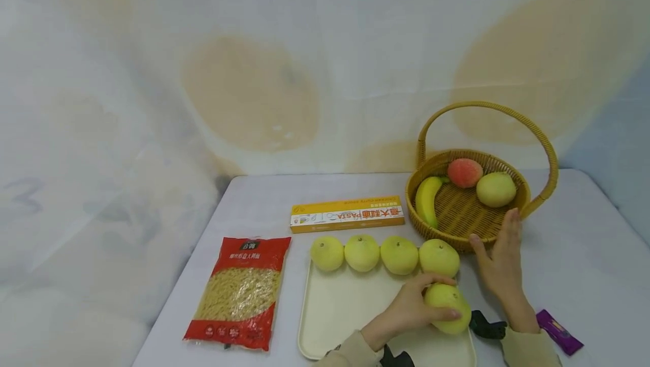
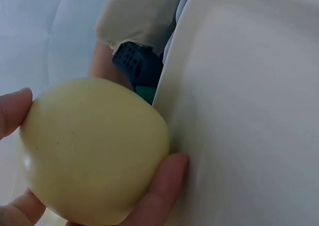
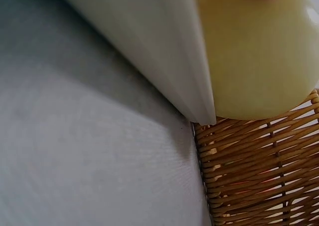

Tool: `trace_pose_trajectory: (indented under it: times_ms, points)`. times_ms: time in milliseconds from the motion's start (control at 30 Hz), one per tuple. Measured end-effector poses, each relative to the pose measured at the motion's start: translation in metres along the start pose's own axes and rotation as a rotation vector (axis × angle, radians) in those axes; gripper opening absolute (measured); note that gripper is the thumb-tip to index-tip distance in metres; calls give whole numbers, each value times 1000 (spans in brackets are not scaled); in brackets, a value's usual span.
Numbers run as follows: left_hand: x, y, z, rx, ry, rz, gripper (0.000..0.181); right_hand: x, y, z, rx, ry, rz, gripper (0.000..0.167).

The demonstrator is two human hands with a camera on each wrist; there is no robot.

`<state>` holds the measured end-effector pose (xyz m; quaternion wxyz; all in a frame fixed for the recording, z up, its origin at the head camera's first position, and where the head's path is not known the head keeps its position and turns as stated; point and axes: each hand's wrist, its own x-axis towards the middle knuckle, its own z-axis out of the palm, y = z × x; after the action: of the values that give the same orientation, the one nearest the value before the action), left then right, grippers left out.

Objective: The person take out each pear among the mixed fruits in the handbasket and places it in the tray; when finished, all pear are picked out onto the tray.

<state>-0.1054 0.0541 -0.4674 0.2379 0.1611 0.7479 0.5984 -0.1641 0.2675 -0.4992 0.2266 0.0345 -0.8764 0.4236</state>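
While the left hand (image 1: pixel 418 306) held a round yellow-green fruit (image 1: pixel 449 307), thumb on its near side and fingers curled over its far side, the right hand (image 1: pixel 503 265) stood just beside the wicker basket (image 1: pixel 463 214). The left hand's grip was a pinch across the fruit, confirmed in the left wrist view. The right hand's fingers were extended, thumb spread apart from them, fingertips overlapping the basket's near rim in the head view; contact with the rim could not be told.

Position of held fruit: at the right-hand side of the cream tray (image 1: pixel 340 299), overlapping its rim as seen from the head; whether its underside rested on the tray could not be told.

Tray, far edge: four similar fruits in a row, namely the first fruit (image 1: pixel 327 253), second fruit (image 1: pixel 362 253), third fruit (image 1: pixel 399 255) and fourth fruit (image 1: pixel 439 257), counted from the left. The fourth lay nearest the basket and just beyond the held one.

Basket contents: banana (image 1: pixel 428 203) along the left wall, reddish peach (image 1: pixel 465 173) at the back, pale green round fruit (image 1: pixel 496 189) at the right. Its arched handle (image 1: pixel 490 104) stood up above these.

Elsewhere on the white-covered table (image 1: pixel 584 254): a yellow-and-white pasta box (image 1: pixel 347 214) behind the row, its lettering upside down; a red bag of pasta (image 1: pixel 241 293) left of the tray; a purple packet (image 1: pixel 560 332) beside the right sleeve (image 1: pixel 528 349).
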Motion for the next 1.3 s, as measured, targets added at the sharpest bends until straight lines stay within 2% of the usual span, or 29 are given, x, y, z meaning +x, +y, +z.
trace_pose_trajectory:
  times_ms: [167, 267, 467, 600, 767, 833, 933, 1000, 1167, 1233, 1300]
  points:
    - [3, -1, 11, -1, 27, -9, 38, 0, 0, -1, -7, -7, 15, 85]
    - [3, -2, 14, 41, 39, -2, 38, 0, 0, -1, -5, -12, 24, 85]
    - [2, 0, 14, 317, 10, 81, 42, -1, 1, -5, -11, -3, 28, 85]
    - [1, 2, 13, 455, -17, 142, 43, -1, 3, -6, -9, -1, 23, 84]
    - [-5, 7, 12, 717, -2, 211, 46, -2, 2, -3, 0, -21, 17, 83]
    - [-9, 10, 11, 793, 14, 238, 46, -1, 0, -1, 0, -28, 18, 83]
    - [-15, 13, 8, 833, 46, 300, 42, -1, -2, 2, 1, -30, 20, 83]
    - [-17, 15, 6, 842, 77, 363, 36, -1, -3, 3, 2, -29, 20, 83]
    - [-14, 19, 5, 868, 165, 527, 31, -1, -4, 0, -9, -17, 21, 83]
    - [-10, 26, 3, 835, 167, 548, 31, -1, -3, -2, -16, -16, 24, 84]
    - [-5, 35, -2, 789, 140, 540, 30, -2, -3, -3, -20, -19, 30, 84]
